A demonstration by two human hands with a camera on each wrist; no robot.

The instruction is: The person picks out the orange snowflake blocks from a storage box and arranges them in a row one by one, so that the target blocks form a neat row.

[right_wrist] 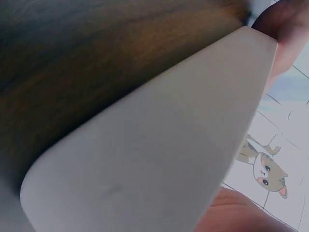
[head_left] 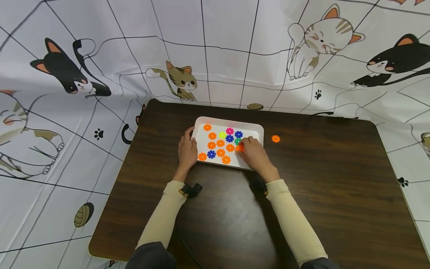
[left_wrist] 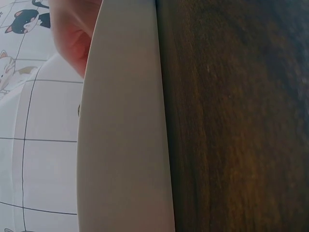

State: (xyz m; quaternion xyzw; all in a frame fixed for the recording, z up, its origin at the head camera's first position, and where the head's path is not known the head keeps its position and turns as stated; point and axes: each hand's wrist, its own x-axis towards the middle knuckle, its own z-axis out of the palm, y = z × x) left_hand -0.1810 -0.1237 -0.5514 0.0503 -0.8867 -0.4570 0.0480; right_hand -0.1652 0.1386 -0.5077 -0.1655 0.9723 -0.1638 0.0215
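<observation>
A shallow white tray (head_left: 218,120) holds several flat notched discs, mostly orange, like the orange disc (head_left: 226,160) near its front wall. Among them are a blue disc (head_left: 211,154), a pink disc (head_left: 230,131), a yellow disc (head_left: 222,135) and a green disc (head_left: 237,141). My left hand (head_left: 188,149) holds the tray's left end, thumb at the rim and fingers along the outside. Over the right part of the tray, my right hand (head_left: 256,152) pinches an orange disc (head_left: 239,148) with its fingertips. The tray wall (left_wrist: 123,121) fills much of the left wrist view.
One loose orange disc (head_left: 276,139) lies on the dark wooden table (head_left: 336,179), right of the tray. Behind the table hangs a white sheet (head_left: 228,67) printed with cats. A thin dark cable (head_left: 186,246) runs near the left forearm.
</observation>
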